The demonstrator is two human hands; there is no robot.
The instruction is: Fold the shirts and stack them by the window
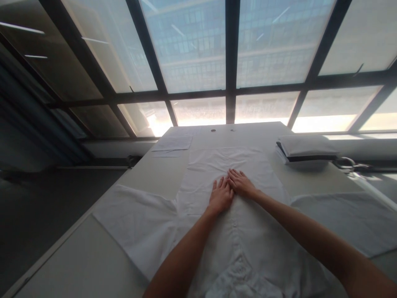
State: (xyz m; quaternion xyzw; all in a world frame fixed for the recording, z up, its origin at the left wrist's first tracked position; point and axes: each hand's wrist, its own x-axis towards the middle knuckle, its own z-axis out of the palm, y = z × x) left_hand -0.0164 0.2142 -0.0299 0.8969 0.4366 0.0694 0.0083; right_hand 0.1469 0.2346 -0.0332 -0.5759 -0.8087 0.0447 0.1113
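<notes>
Shirt: white, laid out on the table, reaching from the near edge of the view toward the table's far end; both hands rest on it.
Placket: buttoned strip running along the middle of the cloth, passing just below the hands; bunched and puckered at the near end.
Sleeves: one spread out flat to the left, the other to the right.
Left hand: palm down on the cloth, fingers slightly spread and pointing away, gripping nothing.
Right hand: palm down, fingers nearly straight and close together, angled toward the left hand and meeting it; nothing gripped.
Creases: shallow wrinkles around the fingertips and farther up the cloth.
Table: white, with two small round fittings at its far end, one darker than the other.
White sheets: flat at the far left of the table; paper or cloth, cannot tell.
Folded stack: far right, white with a dark layer between.
Metal loops: just beyond that pile; too blurred to identify.
Windows: bright panes in dark frames behind the table.
Curtain: dark folds at far left.
</notes>
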